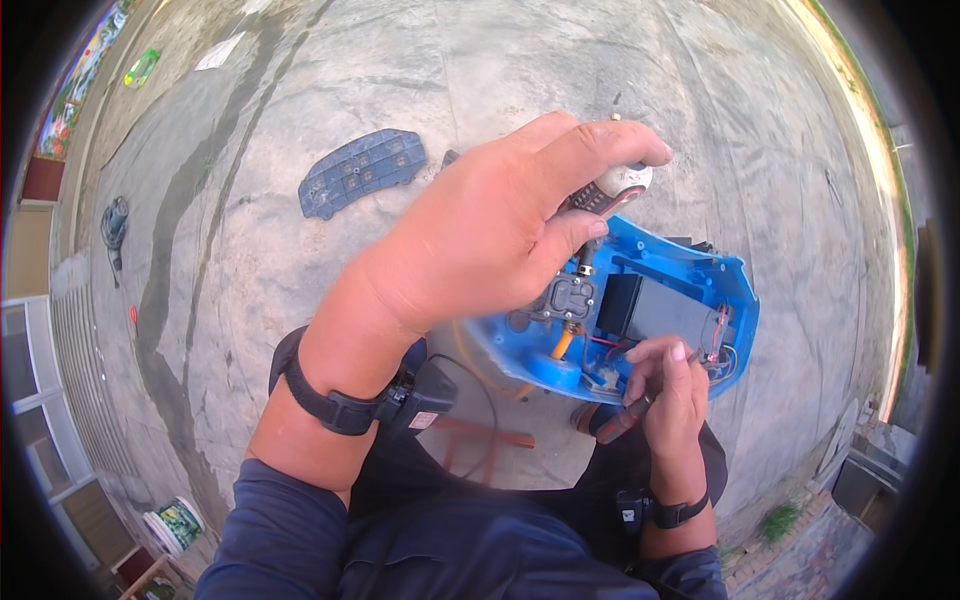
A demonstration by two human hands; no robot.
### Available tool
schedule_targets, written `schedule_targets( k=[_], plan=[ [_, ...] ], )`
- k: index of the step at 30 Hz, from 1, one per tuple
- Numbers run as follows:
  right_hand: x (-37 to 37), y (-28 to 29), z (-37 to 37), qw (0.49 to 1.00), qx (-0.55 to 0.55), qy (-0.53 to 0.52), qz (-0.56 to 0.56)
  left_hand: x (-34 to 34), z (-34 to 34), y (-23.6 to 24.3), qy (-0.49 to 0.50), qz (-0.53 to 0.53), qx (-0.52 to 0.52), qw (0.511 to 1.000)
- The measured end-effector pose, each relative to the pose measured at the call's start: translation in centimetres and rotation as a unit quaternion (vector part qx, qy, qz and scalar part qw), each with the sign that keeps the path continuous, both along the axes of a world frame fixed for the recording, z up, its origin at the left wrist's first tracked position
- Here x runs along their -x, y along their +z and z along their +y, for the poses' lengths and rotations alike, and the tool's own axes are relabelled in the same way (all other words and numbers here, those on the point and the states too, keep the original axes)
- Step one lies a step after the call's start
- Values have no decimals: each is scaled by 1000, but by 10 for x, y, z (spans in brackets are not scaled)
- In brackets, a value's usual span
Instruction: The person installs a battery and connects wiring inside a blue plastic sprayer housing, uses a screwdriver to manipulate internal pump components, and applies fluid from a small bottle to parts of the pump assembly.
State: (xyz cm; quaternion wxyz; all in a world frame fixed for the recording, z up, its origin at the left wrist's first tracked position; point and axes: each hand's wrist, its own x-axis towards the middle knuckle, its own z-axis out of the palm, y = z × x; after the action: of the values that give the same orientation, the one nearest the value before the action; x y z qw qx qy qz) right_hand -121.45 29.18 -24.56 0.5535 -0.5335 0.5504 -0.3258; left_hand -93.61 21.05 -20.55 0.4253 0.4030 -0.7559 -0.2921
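Note:
An upturned blue plastic housing [735, 285] lies in front of me. Inside it sit a dark grey box-shaped battery [675, 318], a black pump [568, 298] with screws in its cover, an orange tube and thin coloured wires [722, 325]. My left hand [530, 215] reaches over the pump, its thumb and fingers closed round a rounded white-and-black tool [628, 182] with a red line; the hand covers much of it. My right hand [670, 390], near the housing's front right edge, grips a screwdriver [625, 420] by its red-and-black handle, the shaft pointing toward the wires.
A dark curved ribbed plate [362, 172] lies on the grey ground sheet [480, 60], left of my left hand. A reddish metal frame [490, 437] is between my legs. A dark tool-like object [115, 232] lies far left, and a white bucket [175, 525] stands lower left.

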Motion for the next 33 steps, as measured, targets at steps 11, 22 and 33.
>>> schedule_targets(
  k=[11,22,33],
  plan=[
    [-3,3,-1,1000,-12,1,-12,1,2,-4,103,-59,75,990],
    [-3,2,-1,1000,-4,-6,-8,0,5,3,54,-7,34,998],
    [-2,1,-1,1000,3,9,-1,0,5,8,89,-81,74,990]
  ],
)
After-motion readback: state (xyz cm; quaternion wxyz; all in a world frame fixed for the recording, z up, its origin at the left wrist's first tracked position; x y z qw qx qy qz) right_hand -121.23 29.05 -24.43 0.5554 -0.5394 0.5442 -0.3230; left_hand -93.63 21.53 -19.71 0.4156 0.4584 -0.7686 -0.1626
